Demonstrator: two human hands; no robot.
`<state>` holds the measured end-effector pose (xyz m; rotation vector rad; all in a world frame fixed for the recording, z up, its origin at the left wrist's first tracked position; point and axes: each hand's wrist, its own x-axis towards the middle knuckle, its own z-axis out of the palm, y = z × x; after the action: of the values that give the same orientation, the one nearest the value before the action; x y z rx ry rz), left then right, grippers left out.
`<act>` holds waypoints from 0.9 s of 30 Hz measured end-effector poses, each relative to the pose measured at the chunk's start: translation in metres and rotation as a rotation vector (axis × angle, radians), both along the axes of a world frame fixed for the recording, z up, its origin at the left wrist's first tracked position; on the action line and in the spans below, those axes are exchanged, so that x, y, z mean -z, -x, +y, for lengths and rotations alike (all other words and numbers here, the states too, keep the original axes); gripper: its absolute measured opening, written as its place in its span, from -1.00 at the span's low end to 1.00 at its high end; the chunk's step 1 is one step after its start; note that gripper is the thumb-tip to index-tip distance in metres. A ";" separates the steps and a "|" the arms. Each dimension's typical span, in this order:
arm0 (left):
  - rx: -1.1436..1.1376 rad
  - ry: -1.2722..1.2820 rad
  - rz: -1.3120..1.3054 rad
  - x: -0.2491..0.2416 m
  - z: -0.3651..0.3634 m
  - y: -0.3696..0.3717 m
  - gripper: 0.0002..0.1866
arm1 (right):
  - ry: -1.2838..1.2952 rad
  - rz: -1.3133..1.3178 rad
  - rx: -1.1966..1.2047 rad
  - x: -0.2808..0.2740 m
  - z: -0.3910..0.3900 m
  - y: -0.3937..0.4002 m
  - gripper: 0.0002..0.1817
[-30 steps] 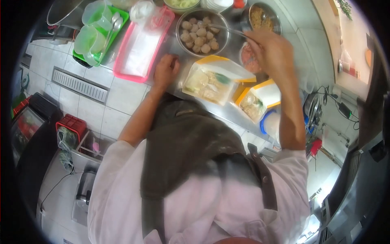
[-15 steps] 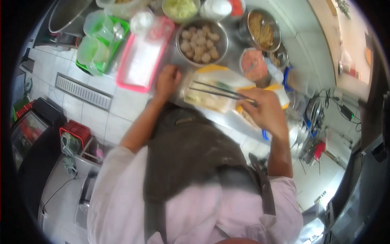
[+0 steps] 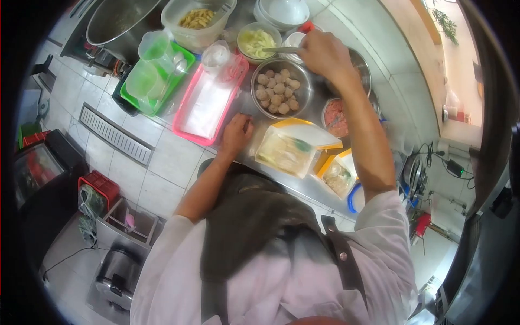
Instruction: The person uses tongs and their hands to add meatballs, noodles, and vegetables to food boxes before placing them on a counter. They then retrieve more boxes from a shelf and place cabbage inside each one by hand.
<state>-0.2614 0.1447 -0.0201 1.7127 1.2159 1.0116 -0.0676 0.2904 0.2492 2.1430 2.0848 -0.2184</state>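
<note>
My right hand (image 3: 326,54) is closed around a pair of chopsticks (image 3: 284,50), whose tips reach into a bowl of pale green chopped vegetable (image 3: 257,43). Curled at the counter's front edge, my left hand (image 3: 237,131) shows nothing in its fingers. It lies between the pink tray (image 3: 179,131) and an open takeaway box (image 3: 287,154) holding pale food and something green. A second open box (image 3: 337,177) with food stands to its right. Behind them is a steel bowl of meatballs (image 3: 278,89). My right forearm passes over the counter beside a container of pink minced meat (image 3: 336,118).
A green tray (image 3: 157,105) with clear plastic jugs stands left of the pink tray. At the back are a large pot (image 3: 122,24), a tub of yellowish food (image 3: 196,19) and stacked white bowls (image 3: 284,12). A blue-rimmed container (image 3: 356,199) sits at the right front edge.
My right hand has moved with the chopsticks from above the takeaway box up and back to the vegetable bowl. My left hand remains at the counter edge. The view has shifted.
</note>
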 end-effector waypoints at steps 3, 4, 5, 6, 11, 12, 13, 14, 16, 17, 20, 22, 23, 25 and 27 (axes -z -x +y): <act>0.001 0.023 -0.029 0.001 0.001 0.000 -0.84 | -0.038 0.076 0.054 -0.021 -0.019 0.003 -0.78; 0.009 0.038 -0.034 0.002 0.000 0.000 -0.83 | -0.095 0.105 0.033 -0.028 -0.031 -0.004 -0.78; 0.009 0.047 -0.036 0.003 0.001 0.000 -0.83 | -0.117 0.168 0.018 -0.040 -0.046 -0.010 -0.77; 0.011 0.014 -0.029 0.005 0.002 0.001 -0.84 | -0.065 0.248 0.065 -0.060 -0.064 -0.009 -0.76; 0.025 -0.021 -0.006 0.007 -0.001 0.001 -0.83 | 0.198 0.403 0.085 -0.105 -0.153 -0.014 -0.76; 0.026 0.007 -0.003 0.004 0.001 0.002 -0.83 | 0.210 0.406 0.097 -0.094 -0.161 -0.013 -0.76; 0.028 0.029 0.000 0.003 0.000 0.000 -0.82 | 0.256 0.326 0.038 -0.077 -0.172 -0.010 -0.77; 0.037 0.033 -0.002 0.005 -0.001 0.000 -0.82 | 0.298 0.243 -0.023 -0.061 -0.182 -0.008 -0.78; 0.035 -0.007 -0.016 0.006 0.001 0.001 -0.82 | 0.319 0.234 -0.063 -0.027 -0.194 -0.006 -0.77; 0.031 -0.019 -0.019 0.005 0.002 -0.001 -0.82 | 0.332 0.226 -0.119 -0.020 -0.191 -0.006 -0.76; 0.045 0.048 0.004 0.001 0.001 0.002 -0.85 | 0.336 0.268 -0.051 -0.050 -0.157 -0.010 -0.73; 0.039 0.054 0.018 0.000 0.000 0.001 -0.85 | 0.146 0.286 -0.030 -0.062 -0.132 -0.017 -0.73; 0.038 -0.020 0.031 0.001 0.001 0.001 -0.85 | 0.039 0.252 -0.002 -0.063 -0.114 -0.019 -0.74; 0.037 -0.021 0.021 0.001 0.001 0.001 -0.85 | -0.065 0.214 0.012 -0.052 -0.079 -0.019 -0.74; 0.033 -0.018 0.011 0.000 0.001 0.001 -0.86 | 0.025 0.148 0.044 -0.034 -0.043 -0.008 -0.75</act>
<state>-0.2626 0.1456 -0.0200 1.7493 1.1856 0.9977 -0.0595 0.2471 0.2836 2.2220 2.1006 -0.4187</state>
